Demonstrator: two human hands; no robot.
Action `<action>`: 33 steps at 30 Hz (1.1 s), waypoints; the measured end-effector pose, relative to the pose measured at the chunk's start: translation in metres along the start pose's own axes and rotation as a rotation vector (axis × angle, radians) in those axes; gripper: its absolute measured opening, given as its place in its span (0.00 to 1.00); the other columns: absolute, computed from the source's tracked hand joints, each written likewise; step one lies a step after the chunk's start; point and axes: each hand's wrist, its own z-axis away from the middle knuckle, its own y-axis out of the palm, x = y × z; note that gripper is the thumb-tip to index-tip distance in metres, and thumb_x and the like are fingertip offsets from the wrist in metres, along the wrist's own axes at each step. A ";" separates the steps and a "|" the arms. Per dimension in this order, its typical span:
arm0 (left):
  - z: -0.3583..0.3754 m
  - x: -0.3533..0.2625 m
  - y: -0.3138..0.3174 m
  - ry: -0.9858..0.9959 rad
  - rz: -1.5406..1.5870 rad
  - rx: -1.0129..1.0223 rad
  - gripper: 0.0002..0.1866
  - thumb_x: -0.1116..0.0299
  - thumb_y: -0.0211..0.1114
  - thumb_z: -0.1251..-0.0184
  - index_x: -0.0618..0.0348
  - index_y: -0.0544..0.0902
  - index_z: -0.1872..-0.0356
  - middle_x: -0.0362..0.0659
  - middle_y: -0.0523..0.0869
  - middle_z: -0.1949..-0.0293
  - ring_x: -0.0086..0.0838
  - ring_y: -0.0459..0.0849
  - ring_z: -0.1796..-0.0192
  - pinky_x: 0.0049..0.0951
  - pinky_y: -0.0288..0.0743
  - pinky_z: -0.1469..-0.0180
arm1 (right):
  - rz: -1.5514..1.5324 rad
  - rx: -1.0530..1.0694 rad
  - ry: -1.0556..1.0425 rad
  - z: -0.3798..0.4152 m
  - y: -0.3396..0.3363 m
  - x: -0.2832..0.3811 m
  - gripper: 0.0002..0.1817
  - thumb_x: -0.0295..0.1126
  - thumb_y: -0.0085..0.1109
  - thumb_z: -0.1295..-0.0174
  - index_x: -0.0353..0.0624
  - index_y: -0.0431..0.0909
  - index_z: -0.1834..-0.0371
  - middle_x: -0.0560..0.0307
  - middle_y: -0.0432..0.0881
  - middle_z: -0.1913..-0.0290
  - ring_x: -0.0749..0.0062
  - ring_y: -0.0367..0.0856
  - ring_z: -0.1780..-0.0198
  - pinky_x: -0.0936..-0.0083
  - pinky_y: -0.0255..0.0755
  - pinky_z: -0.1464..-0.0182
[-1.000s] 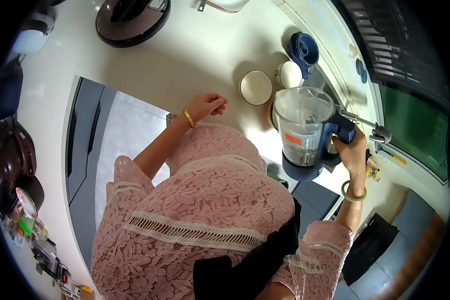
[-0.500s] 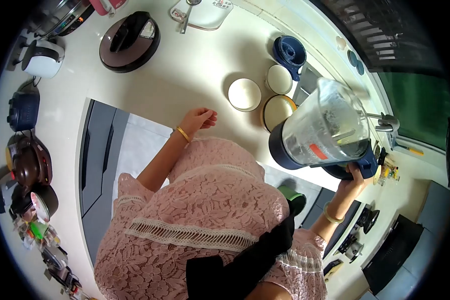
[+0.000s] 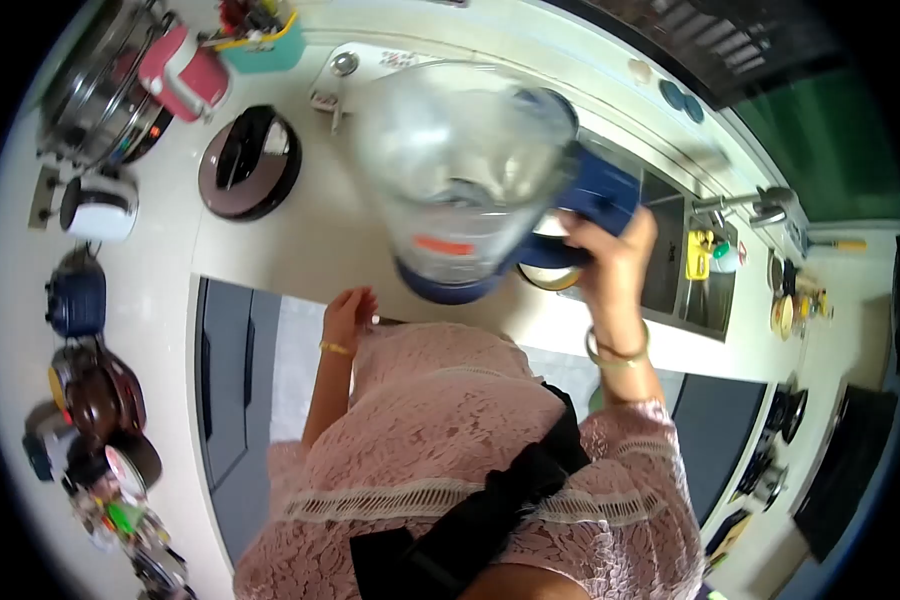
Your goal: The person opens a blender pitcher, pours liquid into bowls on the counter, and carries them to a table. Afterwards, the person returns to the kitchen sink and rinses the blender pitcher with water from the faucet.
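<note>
My right hand [image 3: 615, 255] is closed round the dark blue handle of a clear blender jug [image 3: 450, 215]. The jug is held above the counter, tilted, and its upper part is smeared by motion. A red label and a blue base ring show on it. At the counter's front edge, my left hand [image 3: 350, 315] is apart from the jug, fingers loosely bent and holding nothing. A bowl with a yellowish rim [image 3: 550, 277] peeps out beneath the jug's handle. The jug hides most of the other bowls and the blue lid behind it.
A round brown-and-black lid [image 3: 250, 165] lies on the counter [image 3: 300, 255]. Behind it stand a pink kettle [image 3: 183, 75] and a teal utensil box [image 3: 270, 50]. A patterned tray [image 3: 370, 62] with a spoon [image 3: 340, 80] lies at the back. The sink [image 3: 660, 250] is to the right.
The jug has swung left in my right hand, from beside the sink to over the middle of the counter. My left hand has shifted left and down in view. The camera's view has shifted too.
</note>
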 end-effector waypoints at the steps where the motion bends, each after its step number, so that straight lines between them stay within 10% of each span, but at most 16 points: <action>1: 0.001 0.004 -0.013 -0.010 0.035 -0.034 0.09 0.67 0.53 0.39 0.62 0.76 0.63 0.40 0.80 0.70 0.23 0.78 0.68 0.18 0.73 0.66 | -0.056 0.061 -0.047 -0.005 0.020 0.000 0.14 0.25 0.62 0.66 0.36 0.75 0.72 0.59 0.78 0.75 0.79 0.74 0.73 0.82 0.69 0.67; 14: 0.035 0.021 -0.068 -0.061 0.044 -0.242 0.10 0.67 0.52 0.39 0.62 0.77 0.64 0.42 0.81 0.71 0.25 0.78 0.71 0.20 0.74 0.70 | -0.012 0.240 -0.176 -0.012 0.162 -0.086 0.14 0.23 0.63 0.66 0.36 0.71 0.74 0.57 0.73 0.79 0.80 0.69 0.75 0.82 0.67 0.70; 33: 0.048 -0.025 -0.038 -0.030 -0.213 -0.033 0.12 0.66 0.54 0.38 0.63 0.77 0.59 0.41 0.80 0.67 0.23 0.78 0.68 0.18 0.71 0.64 | -0.068 0.178 -0.097 0.046 0.136 -0.129 0.14 0.22 0.63 0.63 0.41 0.66 0.75 0.62 0.68 0.80 0.84 0.63 0.77 0.86 0.61 0.73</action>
